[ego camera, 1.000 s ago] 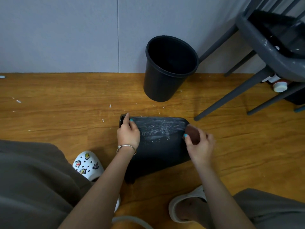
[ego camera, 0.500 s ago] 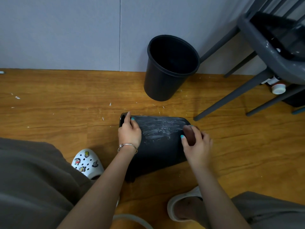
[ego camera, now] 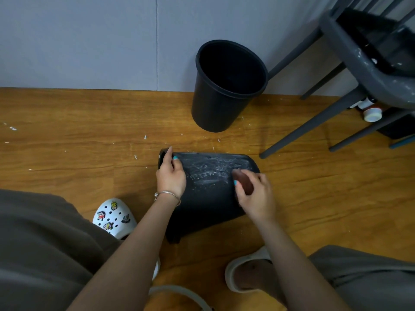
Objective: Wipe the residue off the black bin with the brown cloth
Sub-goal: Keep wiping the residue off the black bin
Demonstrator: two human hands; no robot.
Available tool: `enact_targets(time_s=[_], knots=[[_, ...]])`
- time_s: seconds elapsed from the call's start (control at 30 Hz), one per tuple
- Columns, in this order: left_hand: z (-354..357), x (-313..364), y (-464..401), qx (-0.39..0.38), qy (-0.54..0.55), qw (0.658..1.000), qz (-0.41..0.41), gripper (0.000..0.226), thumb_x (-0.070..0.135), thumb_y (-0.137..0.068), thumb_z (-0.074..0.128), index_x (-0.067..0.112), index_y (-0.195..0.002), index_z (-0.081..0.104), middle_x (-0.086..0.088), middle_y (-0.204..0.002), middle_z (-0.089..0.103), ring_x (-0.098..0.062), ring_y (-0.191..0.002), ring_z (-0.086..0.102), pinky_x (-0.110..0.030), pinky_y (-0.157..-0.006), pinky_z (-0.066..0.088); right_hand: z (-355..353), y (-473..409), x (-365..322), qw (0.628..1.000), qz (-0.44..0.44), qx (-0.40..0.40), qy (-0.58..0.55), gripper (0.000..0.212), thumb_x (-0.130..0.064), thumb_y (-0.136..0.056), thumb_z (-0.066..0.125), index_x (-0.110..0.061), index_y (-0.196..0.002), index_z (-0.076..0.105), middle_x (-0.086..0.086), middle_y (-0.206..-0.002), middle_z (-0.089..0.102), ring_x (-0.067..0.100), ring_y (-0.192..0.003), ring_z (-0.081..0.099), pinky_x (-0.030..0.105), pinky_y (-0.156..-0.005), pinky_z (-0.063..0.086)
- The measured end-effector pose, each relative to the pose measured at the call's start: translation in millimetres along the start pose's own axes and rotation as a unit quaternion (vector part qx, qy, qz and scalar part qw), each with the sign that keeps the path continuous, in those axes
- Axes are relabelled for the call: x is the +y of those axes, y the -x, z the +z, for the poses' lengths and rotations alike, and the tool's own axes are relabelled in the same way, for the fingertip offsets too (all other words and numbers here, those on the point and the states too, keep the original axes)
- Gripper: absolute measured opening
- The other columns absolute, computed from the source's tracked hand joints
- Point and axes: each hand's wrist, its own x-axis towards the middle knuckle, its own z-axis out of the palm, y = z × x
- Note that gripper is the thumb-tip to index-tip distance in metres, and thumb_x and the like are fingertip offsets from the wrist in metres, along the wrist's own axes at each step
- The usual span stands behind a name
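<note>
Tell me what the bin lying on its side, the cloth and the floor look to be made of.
Black bin: probably moulded plastic, matte, smooth-walled, smeared with whitish streaks.
Brown cloth: apparently a soft fabric wad bunched in the right hand; its weave is too blurred to tell.
Floor: wood or wood-look laminate, with printed-looking grain and a slight sheen.

No words, numbers, brand names or signs can be read anywhere in the view. The white clog (ego camera: pixel 114 217) carries small cartoon-figure charms, but these are pictures, with no lettering that shows. The white-capped bottle (ego camera: pixel 371 113) under the grey chair (ego camera: pixel 368 70) may bear a label with a red band; it is too small and blurred to make out any writing. The black bin (ego camera: pixel 208 194) lying on its side shows only whitish smears, no print.
</note>
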Motion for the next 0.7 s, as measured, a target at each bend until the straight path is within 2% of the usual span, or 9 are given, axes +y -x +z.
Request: enact_targets(time_s=[0.13, 0.2, 0.27, 0.33, 0.4, 0.5, 0.53, 0.6, 0.7], knots=[[2, -1, 0, -0.001, 0.002, 1.0, 0.004, 0.046, 0.019, -0.102, 0.037, 0.022, -0.148, 0.031, 0.005, -0.07, 0.052, -0.006, -0.052, 0.042, -0.004, -0.044, 0.035, 0, -6, 2, 0.978, 0.19, 0.079, -0.043, 0.039, -0.042, -0.092, 0.056, -0.03, -0.129, 0.055, 0.007, -0.121, 0.049, 0.027, -0.111, 0.052, 0.041, -0.084, 0.051], [1, -1, -3, 0.0, -0.002, 1.0, 0.007, 0.046, 0.019, -0.102, 0.036, 0.021, -0.148, 0.032, 0.009, -0.071, 0.05, -0.005, -0.055, 0.043, -0.002, -0.046, 0.036, 14, 10, -29, 0.987, 0.133, 0.06, -0.068, 0.035, -0.042, -0.093, 0.055, -0.033, -0.127, 0.056, 0.004, -0.12, 0.047, 0.02, -0.108, 0.05, 0.035, -0.082, 0.048], [0, -1, -4, 0.001, -0.008, 1.0, 0.007, 0.045, 0.019, -0.102, 0.036, 0.02, -0.147, 0.033, 0.017, -0.075, 0.047, -0.001, -0.059, 0.044, 0.001, -0.049, 0.035, 18, 25, -46, 0.997, 0.007, 0.02, -0.079, 0.037, -0.041, -0.092, 0.059, -0.031, -0.128, 0.059, -0.001, -0.118, 0.047, 0.011, -0.103, 0.046, 0.028, -0.08, 0.044], [0, 0, -4, -0.002, -0.001, 1.0, 0.004, 0.045, 0.019, -0.103, 0.036, 0.02, -0.148, 0.033, 0.018, -0.092, 0.051, 0.004, -0.063, 0.044, 0.0, -0.056, 0.036, 9, 16, -32, 0.995, -0.079, -0.042, -0.038, 0.042, -0.042, -0.091, 0.06, -0.031, -0.131, 0.057, -0.003, -0.117, 0.047, 0.011, -0.101, 0.047, 0.028, -0.081, 0.047], [1, 2, -3, -0.005, 0.005, 1.0, 0.0, 0.045, 0.019, -0.102, 0.036, 0.02, -0.148, 0.033, 0.014, -0.108, 0.052, 0.008, -0.067, 0.044, 0.001, -0.063, 0.034, -2, -3, -6, 0.996, -0.059, -0.066, 0.005, 0.041, -0.044, -0.092, 0.057, -0.034, -0.132, 0.055, -0.002, -0.118, 0.048, 0.016, -0.103, 0.052, 0.035, -0.081, 0.052], [2, 5, -3, -0.007, 0.002, 1.0, -0.003, 0.045, 0.018, -0.102, 0.035, 0.02, -0.147, 0.033, 0.022, -0.082, 0.044, 0.001, -0.06, 0.044, 0.002, -0.051, 0.035, -9, -11, -15, 0.993, 0.114, 0.008, -0.009, 0.04, -0.045, -0.095, 0.051, -0.029, -0.131, 0.054, 0.004, -0.121, 0.048, 0.024, -0.107, 0.054, 0.036, -0.081, 0.052], [2, 3, -4, -0.006, -0.001, 1.0, -0.003, 0.045, 0.018, -0.102, 0.035, 0.021, -0.147, 0.033, 0.022, -0.077, 0.043, -0.002, -0.058, 0.044, -0.001, -0.048, 0.037, -2, -5, -31, 0.994, 0.109, 0.01, 0.014, 0.04, -0.045, -0.095, 0.05, -0.027, -0.131, 0.054, 0.005, -0.121, 0.047, 0.023, -0.106, 0.054, 0.032, -0.079, 0.049], [1, -1, -4, -0.006, -0.008, 1.0, -0.008, 0.046, 0.02, -0.102, 0.035, 0.024, -0.148, 0.032, 0.014, -0.074, 0.05, -0.007, -0.056, 0.046, -0.005, -0.045, 0.038, 11, 13, -62, 0.999, 0.015, 0.002, 0.03, 0.041, -0.045, -0.094, 0.051, -0.025, -0.13, 0.057, 0.004, -0.118, 0.048, 0.019, -0.099, 0.054, 0.026, -0.075, 0.044], [0, -3, 1, -0.011, 0.003, 1.0, -0.009, 0.046, 0.021, -0.102, 0.035, 0.026, -0.148, 0.032, 0.003, -0.069, 0.052, -0.008, -0.052, 0.042, -0.008, -0.042, 0.037, 7, 11, -53, 0.997, -0.067, -0.032, 0.028, 0.041, -0.045, -0.094, 0.053, -0.025, -0.129, 0.058, 0.001, -0.115, 0.05, 0.016, -0.095, 0.054, 0.024, -0.072, 0.042]])
